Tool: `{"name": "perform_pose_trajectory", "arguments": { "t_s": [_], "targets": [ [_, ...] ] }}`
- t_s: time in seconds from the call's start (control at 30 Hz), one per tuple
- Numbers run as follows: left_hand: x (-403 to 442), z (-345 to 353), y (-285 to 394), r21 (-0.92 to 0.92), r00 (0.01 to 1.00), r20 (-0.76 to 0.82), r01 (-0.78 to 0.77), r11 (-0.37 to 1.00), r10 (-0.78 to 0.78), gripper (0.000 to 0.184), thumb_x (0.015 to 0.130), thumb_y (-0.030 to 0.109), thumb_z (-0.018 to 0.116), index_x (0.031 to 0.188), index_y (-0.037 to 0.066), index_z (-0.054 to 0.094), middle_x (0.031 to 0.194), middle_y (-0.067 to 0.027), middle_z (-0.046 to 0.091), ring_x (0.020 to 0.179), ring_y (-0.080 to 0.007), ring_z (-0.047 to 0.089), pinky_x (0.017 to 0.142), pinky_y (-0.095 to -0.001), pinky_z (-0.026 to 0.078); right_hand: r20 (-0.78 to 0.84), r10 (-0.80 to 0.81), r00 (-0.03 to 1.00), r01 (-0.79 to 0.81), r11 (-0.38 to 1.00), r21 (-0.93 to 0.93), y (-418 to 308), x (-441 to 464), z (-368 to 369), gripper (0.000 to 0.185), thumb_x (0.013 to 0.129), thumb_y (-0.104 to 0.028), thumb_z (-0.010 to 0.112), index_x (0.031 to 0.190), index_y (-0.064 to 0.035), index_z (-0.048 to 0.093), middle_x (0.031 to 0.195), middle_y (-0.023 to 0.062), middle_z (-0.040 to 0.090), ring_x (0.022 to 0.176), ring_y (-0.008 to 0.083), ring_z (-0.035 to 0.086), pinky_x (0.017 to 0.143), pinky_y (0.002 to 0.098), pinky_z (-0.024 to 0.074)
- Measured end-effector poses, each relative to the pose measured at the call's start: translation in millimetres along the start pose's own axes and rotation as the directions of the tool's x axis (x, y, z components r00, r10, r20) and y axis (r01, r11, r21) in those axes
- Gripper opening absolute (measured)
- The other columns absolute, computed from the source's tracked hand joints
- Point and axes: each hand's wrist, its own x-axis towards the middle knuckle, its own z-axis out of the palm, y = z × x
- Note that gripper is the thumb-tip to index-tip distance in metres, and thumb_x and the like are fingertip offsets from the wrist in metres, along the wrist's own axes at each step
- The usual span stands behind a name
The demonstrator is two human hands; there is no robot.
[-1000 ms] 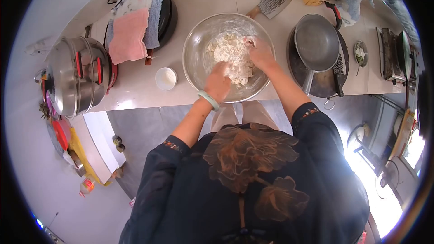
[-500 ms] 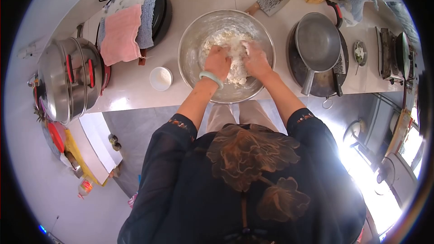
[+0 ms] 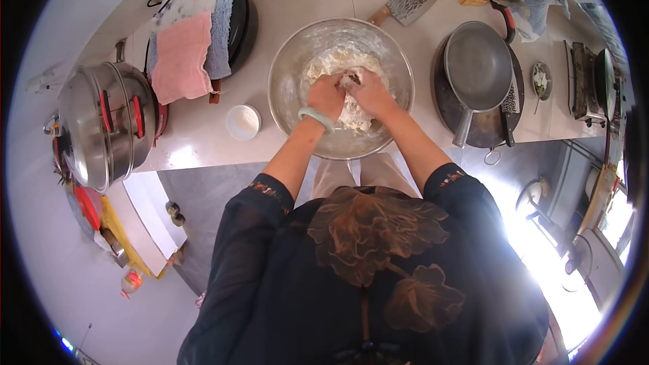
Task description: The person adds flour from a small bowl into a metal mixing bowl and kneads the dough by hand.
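A wide metal bowl [image 3: 289, 71] stands at the counter's front edge, its inner wall dusted white. In it lies crumbly, floury dough [image 3: 356, 119], heaped in the middle. My left hand [image 3: 327, 96], with a pale green bangle [image 3: 316, 117] at the wrist, is closed over the dough with curled fingers. My right hand [image 3: 372, 94] meets it at the fingertips, also closed, pinching a bit of dough between the two hands. The fingertips are partly hidden. To the left of the bowl sits a small white cup [image 3: 243, 122] with some white powder inside.
Left are a large steamer pot [image 3: 88, 128] and a pink cloth [image 3: 181, 59] over a dark pan. A cleaver [image 3: 409, 0] lies behind the bowl. On the right stand a grey frying pan [image 3: 478, 61], a knife [image 3: 509, 118], a small dish [image 3: 541, 79] and a stove [image 3: 583, 84].
My right hand has moved left and slightly up, from the dough's right side to meet my left hand. Its blur is gone. The whole view has shifted slightly.
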Motion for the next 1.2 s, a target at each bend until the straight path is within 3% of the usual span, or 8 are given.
{"name": "perform_pose_trajectory", "arguments": {
  "t_s": [0.13, 0.23, 0.37, 0.47, 0.6, 0.83, 1.03, 1.2],
  "targets": [
    [-18.6, -3.4, 18.1, -0.087, 0.998, -0.034, -0.048, 0.995, 0.045, 0.032, 0.083, 0.006, 0.056, 0.113, 0.003, 0.064, 0.104, -0.0203, 0.062, 0.092, -0.0363, 0.062, 0.08, -0.0415, 0.049, 0.098, 0.189, 0.977, -0.186, 0.536, 0.823, 12.9, -3.5, -6.9, 0.027, 0.09, -0.017, 0.058, 0.112, -0.0013, 0.056, 0.106, 0.0145, 0.06, 0.093, 0.0229, 0.059, 0.078, 0.0365, 0.0498],
    [-37.3, -11.2, 45.7, -0.057, 0.98, 0.002, -0.2, 0.978, 0.2, 0.032, 0.082, 0.005, 0.058, 0.114, 0.002, 0.062, 0.111, -0.0215, 0.06, 0.099, -0.0368, 0.06, 0.085, -0.0406, 0.049, 0.154, 0.268, 0.951, -0.21, 0.196, 0.958, 10.0, -8.1, 0.7, 0.019, 0.093, -0.024, 0.058, 0.096, -0.0056, 0.06, 0.092, 0.0085, 0.061, 0.077, 0.0215, 0.058, 0.071, 0.0369, 0.0509],
    [-50.8, -12.5, 46.5, -0.135, 0.924, -0.067, -0.383, 0.914, 0.377, 0.029, 0.081, 0.001, 0.057, 0.11, 0.001, 0.063, 0.113, -0.0209, 0.059, 0.104, -0.0367, 0.058, 0.089, -0.0403, 0.048, 0.202, 0.314, 0.928, -0.265, 0.175, 0.948, -3.8, -12.4, -2.6, 0.017, 0.095, -0.021, 0.055, 0.104, -0.007, 0.055, 0.096, 0.0099, 0.058, 0.086, 0.0234, 0.059, 0.076, 0.0399, 0.0505],
    [-51.8, -18.5, 29.3, -0.25, 0.958, -0.132, -0.279, 0.927, 0.253, 0.027, 0.081, 0.002, 0.058, 0.108, 0.0, 0.063, 0.111, -0.0188, 0.06, 0.1, -0.0312, 0.06, 0.087, -0.038, 0.049, 0.246, -0.16, 0.956, -0.262, -0.092, 0.961, 55.4, 8.9, 2.9, 0.016, 0.096, -0.021, 0.052, 0.105, -0.0087, 0.056, 0.097, 0.0106, 0.059, 0.087, 0.022, 0.06, 0.078, 0.0405, 0.0507],
    [-54.4, -21.1, 7.9, -0.359, 0.995, -0.067, 0.045, 0.932, -0.074, 0.027, 0.086, 0.003, 0.055, 0.112, 0.001, 0.061, 0.112, -0.0121, 0.061, 0.095, -0.0203, 0.061, 0.084, -0.0325, 0.05, 0.169, 0.276, 0.946, -0.238, 0.238, 0.942, 1.0, -6.2, 3.1, 0.019, 0.097, -0.018, 0.048, 0.109, -0.0066, 0.056, 0.1, 0.0117, 0.059, 0.093, 0.024, 0.061, 0.082, 0.0394, 0.0524],
    [-55.5, -11.8, 14.9, -0.605, 0.969, -0.004, 0.195, 0.772, -0.248, 0.034, 0.087, 0.006, 0.058, 0.12, -0.004, 0.055, 0.115, -0.0144, 0.061, 0.101, -0.0195, 0.062, 0.086, -0.0321, 0.049, 0.177, 0.188, 0.966, -0.199, 0.111, 0.974, -14.0, -19.7, -0.7, 0.037, 0.1, -0.033, 0.043, 0.113, -0.0003, 0.052, 0.106, 0.0167, 0.056, 0.095, 0.0334, 0.059, 0.084, 0.0417, 0.0529],
    [-56.9, 24.3, 40.5, -0.951, 0.971, 0.129, 0.178, 0.252, -0.2, 0.057, 0.086, -0.001, 0.056, 0.138, 0.0, 0.034, 0.126, -0.0106, 0.053, 0.117, -0.0204, 0.052, 0.103, -0.0324, 0.039, 0.22, 0.057, 0.974, -0.215, -0.079, 0.973, -40.5, -24.4, 7.7, 0.053, 0.101, -0.047, 0.034, 0.119, -0.0003, 0.05, 0.11, 0.0184, 0.055, 0.1, 0.0353, 0.058, 0.087, 0.0436, 0.0511],
    [-31.6, 33.4, 24.7, -0.91, 0.936, 0.074, 0.204, 0.361, -0.344, 0.043, 0.085, 0.008, 0.061, 0.124, -0.007, 0.049, 0.114, -0.02, 0.06, 0.103, -0.0269, 0.06, 0.09, -0.0368, 0.047, 0.136, 0.133, 0.982, -0.132, -0.039, 0.99, -51.4, -37.0, 19.8, 0.046, 0.102, -0.041, 0.036, 0.123, -0.0022, 0.049, 0.115, 0.0162, 0.055, 0.104, 0.0317, 0.056, 0.092, 0.042, 0.0476]
  ]
}}
